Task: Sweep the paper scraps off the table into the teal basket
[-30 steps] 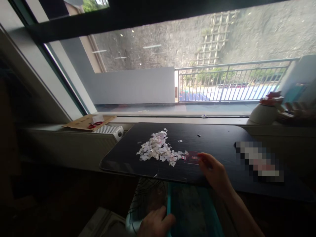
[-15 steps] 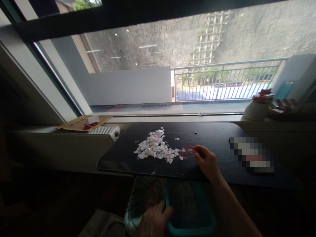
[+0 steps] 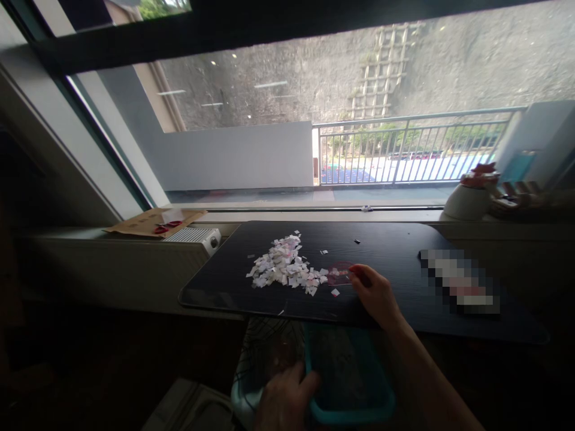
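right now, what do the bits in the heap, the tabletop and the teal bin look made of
Bits in the heap: likely paper, matte, thin and flat with straight edges. Tabletop: perhaps wood or laminate, dark, with fine grain lines and a faint sheen. Teal bin: probably plastic, smooth, going by its rounded, even rim.

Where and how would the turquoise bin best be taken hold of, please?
The turquoise bin is probably best held by its near rim, coming from above on the wearer's side: that lip is exposed, while the far end runs behind the edge of the black tabletop.
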Tool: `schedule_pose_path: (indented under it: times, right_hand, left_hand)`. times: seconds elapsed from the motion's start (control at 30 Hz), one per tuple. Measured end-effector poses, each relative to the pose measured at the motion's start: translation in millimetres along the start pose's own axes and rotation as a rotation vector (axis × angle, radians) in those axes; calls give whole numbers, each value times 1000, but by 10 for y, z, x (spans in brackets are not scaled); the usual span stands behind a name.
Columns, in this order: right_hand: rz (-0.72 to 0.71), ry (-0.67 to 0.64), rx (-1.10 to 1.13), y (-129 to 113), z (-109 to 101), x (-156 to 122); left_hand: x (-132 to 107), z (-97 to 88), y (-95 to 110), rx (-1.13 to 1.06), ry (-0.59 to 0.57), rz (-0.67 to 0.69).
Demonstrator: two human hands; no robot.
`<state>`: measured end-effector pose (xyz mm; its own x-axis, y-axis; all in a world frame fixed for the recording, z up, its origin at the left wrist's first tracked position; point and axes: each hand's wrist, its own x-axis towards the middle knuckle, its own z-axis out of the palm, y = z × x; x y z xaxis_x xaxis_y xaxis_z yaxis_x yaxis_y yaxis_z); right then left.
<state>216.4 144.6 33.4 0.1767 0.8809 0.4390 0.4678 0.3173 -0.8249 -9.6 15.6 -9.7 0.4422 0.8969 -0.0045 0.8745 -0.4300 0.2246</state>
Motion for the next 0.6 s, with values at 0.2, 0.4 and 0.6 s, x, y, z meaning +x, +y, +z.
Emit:
schedule_pose_path:
  times: [0.2, 0.4, 0.6]
  right_hand:
    - [-22, 16, -7, 24, 15, 7]
    - [-34, 4, -33, -9, 0, -1]
    - [-65, -38, -26, -23, 4, -5]
  left_hand:
    - [-2, -19, 34, -14, 2, -44]
    - [-2, -15, 43, -14, 13, -54]
    - [-11, -42, 67, 0, 17, -37]
